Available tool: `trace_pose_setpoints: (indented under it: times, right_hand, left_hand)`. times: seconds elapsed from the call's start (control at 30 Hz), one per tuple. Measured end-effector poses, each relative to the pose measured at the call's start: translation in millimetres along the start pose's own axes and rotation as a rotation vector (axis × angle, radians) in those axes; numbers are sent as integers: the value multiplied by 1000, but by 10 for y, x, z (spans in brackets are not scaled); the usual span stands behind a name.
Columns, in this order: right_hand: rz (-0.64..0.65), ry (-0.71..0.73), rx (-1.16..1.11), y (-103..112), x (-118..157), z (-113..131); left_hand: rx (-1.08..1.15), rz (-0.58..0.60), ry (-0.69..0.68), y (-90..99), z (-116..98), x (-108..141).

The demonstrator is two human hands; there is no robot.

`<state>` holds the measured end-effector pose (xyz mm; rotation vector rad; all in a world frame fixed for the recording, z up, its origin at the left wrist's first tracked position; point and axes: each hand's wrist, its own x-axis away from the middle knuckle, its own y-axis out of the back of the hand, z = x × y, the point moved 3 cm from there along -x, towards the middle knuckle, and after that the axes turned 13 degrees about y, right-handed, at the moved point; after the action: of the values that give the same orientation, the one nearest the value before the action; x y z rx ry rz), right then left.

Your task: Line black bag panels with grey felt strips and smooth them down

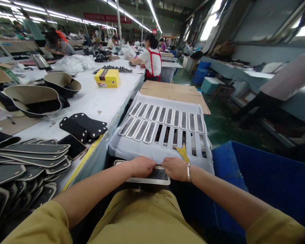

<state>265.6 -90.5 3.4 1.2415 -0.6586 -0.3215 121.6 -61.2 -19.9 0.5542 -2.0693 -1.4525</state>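
Note:
A dark panel with a pale rim (155,179) lies across my lap, close to my body. My left hand (143,166) rests over its upper edge with the fingers curled. Beside it, my right hand (175,168) pinches the panel's far edge near the right end. The fingertips of both hands nearly meet, and the exact grip beneath them is hidden. Just beyond, similar rimmed strips (149,132) lie in two rows on a cloth-covered rack (127,154). A yellow star-like piece (183,152) sits on the rack's near side.
At left, a white table (91,98) holds stacked dark pieces (33,154), a yellow box (106,78) and curved black parts (34,100). Cardboard (173,90) lies beyond the rack. A blue bin (269,179) stands at right. People work farther back; one stands at far right.

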Motion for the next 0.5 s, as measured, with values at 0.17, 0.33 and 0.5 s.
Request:
trace_pose_setpoints:
  times: [0.17, 0.33, 0.5]
  right_hand:
    - [11, -14, 135, -76, -16, 104]
    - [0, -17, 134, -81, -17, 79]
    - [-13, 2, 105, -14, -39, -46]
  left_hand:
    - [-4, -2, 18, -21, -92, 39]
    - [215, 87, 123, 103, 47, -59]
    - [416, 191, 275, 141, 274, -348]
